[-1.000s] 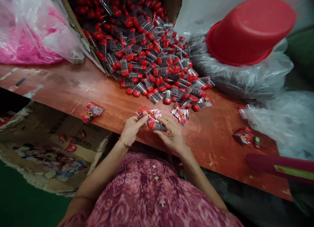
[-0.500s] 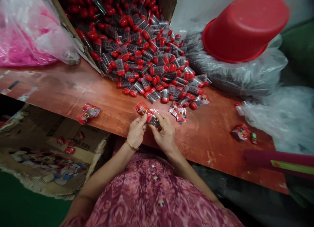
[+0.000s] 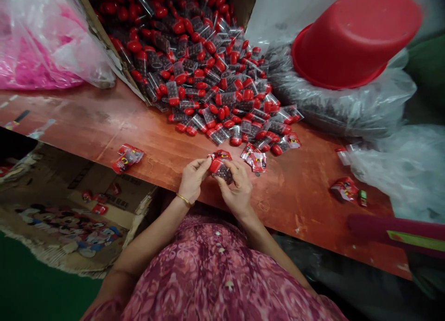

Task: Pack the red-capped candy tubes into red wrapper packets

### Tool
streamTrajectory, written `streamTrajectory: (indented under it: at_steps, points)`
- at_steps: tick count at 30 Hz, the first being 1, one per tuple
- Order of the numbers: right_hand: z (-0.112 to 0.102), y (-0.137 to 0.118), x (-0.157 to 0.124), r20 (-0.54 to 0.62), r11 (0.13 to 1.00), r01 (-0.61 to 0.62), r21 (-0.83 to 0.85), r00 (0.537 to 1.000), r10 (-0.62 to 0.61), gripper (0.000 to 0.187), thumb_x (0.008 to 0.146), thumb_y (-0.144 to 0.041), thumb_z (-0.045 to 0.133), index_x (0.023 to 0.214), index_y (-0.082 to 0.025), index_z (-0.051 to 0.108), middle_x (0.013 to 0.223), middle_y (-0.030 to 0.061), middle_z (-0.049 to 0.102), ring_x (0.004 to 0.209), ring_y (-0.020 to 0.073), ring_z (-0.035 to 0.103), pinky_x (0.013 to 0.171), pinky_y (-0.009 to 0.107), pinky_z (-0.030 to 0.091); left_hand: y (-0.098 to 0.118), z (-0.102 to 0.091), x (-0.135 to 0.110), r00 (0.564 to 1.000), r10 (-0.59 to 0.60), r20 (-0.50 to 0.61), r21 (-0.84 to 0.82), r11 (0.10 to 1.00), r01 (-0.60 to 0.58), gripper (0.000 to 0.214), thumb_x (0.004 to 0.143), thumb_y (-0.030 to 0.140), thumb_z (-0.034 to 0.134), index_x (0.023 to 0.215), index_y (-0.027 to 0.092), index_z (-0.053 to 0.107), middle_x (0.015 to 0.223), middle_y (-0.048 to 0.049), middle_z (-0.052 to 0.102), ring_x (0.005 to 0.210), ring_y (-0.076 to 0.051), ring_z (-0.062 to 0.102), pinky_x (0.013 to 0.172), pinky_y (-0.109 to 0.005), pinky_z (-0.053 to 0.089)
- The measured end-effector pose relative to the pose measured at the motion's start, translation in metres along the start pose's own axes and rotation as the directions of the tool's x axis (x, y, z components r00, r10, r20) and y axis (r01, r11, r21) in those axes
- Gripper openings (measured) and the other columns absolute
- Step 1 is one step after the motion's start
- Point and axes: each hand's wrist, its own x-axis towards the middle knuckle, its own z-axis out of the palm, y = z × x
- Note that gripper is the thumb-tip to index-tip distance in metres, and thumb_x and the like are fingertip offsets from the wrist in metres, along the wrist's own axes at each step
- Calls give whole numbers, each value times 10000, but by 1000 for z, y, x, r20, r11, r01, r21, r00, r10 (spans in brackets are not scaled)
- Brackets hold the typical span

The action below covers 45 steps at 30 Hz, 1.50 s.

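Near the front edge of the table, both of my hands meet over a small clear tube (image 3: 224,172) with dark beads inside and a red end. My right hand (image 3: 238,189) is closed round the tube, thumb below and fingers above. With thumb and index finger, my left hand (image 3: 192,178) pinches at the left corner of a red printed wrapper (image 3: 222,154), close to the tube's red end. The wrapper sits just behind the tube; how far they overlap is hidden by the fingers. Two more red printed wrappers (image 3: 256,159) lie right of my hands.
Many red-capped tubes (image 3: 225,98) spill from a cardboard box (image 3: 118,68). A red bucket (image 3: 354,38) stands upside down on a plastic bag (image 3: 333,108). Red packets (image 3: 127,159) lie left; another packet (image 3: 344,190) lies right. An open carton (image 3: 132,219) stands below the edge.
The red wrapper has shifted from above my left thumb to behind the tube. The tube has turned slightly in my fingers. The whole view has shifted a little.
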Motion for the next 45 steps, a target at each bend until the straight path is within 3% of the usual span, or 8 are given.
streamTrajectory:
  at_steps: [5, 11, 18, 23, 28, 33, 39, 45]
  points:
    - [-10, 23, -3, -70, 990, -138, 12, 988, 138, 350, 808, -287, 578, 1146, -200, 547, 1061, 93, 601, 1005, 214, 562, 885, 392, 467, 2, -15, 9, 973, 213, -85, 399, 902, -162, 335, 660, 476, 660, 724, 157, 579, 650, -22, 656, 534, -109, 574, 562, -230, 426]
    - [-34, 67, -13, -31, 900, -240, -364, 969, 246, 366, 785, -338, 563, 1081, -123, 565, 963, 140, 610, 879, 261, 544, 781, 432, 442, 13, -7, 29, 907, 368, 206, 948, 157, -279, 324, 787, 467, 521, 772, 177, 666, 742, -85, 678, 717, -204, 610, 633, -283, 381]
    - [-29, 59, -12, 26, 775, -142, -616, 979, 200, 446, 809, -381, 521, 1164, -111, 531, 1185, 195, 520, 1017, 330, 439, 800, 466, 358, 2, 28, 44, 936, 217, 277, 955, -173, -243, 397, 754, 528, 531, 874, 183, 686, 879, -142, 687, 847, -277, 620, 640, -310, 390]
    - [-18, 48, -2, 201, 843, 30, -537, 975, 93, 374, 806, -381, 559, 1126, -189, 579, 1094, 117, 576, 972, 273, 453, 790, 400, 342, -2, 29, 55, 950, 186, 250, 965, -123, -230, 264, 751, 425, 550, 791, 216, 705, 834, -113, 697, 824, -264, 622, 625, -303, 390]
    - [-12, 50, 3, 88, 862, 21, -506, 996, 28, 193, 873, -246, 484, 953, -227, 658, 960, 55, 654, 893, 213, 492, 769, 361, 312, 7, 28, 58, 932, 245, 267, 961, 4, -276, 234, 743, 393, 557, 727, 206, 697, 740, -86, 689, 736, -231, 617, 610, -289, 376]
    - [-24, 41, 8, -91, 854, 12, -520, 994, -69, 179, 876, -241, 495, 861, -234, 674, 865, 34, 696, 823, 182, 532, 773, 356, 299, 16, 28, 37, 913, 312, 264, 892, 280, -354, 396, 760, 526, 515, 624, 177, 643, 562, -39, 615, 578, -161, 569, 566, -250, 369]
    - [-21, 19, 0, -42, 875, 98, -474, 990, -134, 134, 858, -260, 536, 875, -269, 668, 867, 1, 706, 807, 153, 563, 799, 365, 273, -1, 17, -1, 990, -8, 138, 607, 791, -78, 473, 592, 617, 648, 697, 155, 653, 636, -31, 641, 553, -128, 578, 478, -204, 423]
    - [-13, 12, -17, 36, 902, 200, -383, 979, -201, 132, 857, -222, 545, 900, -290, 650, 853, -43, 708, 784, 124, 574, 875, 368, 250, -6, 11, -11, 999, -48, -26, 388, 920, 54, 423, 449, 489, 774, 601, 138, 592, 593, 17, 589, 540, -83, 530, 499, -185, 463]
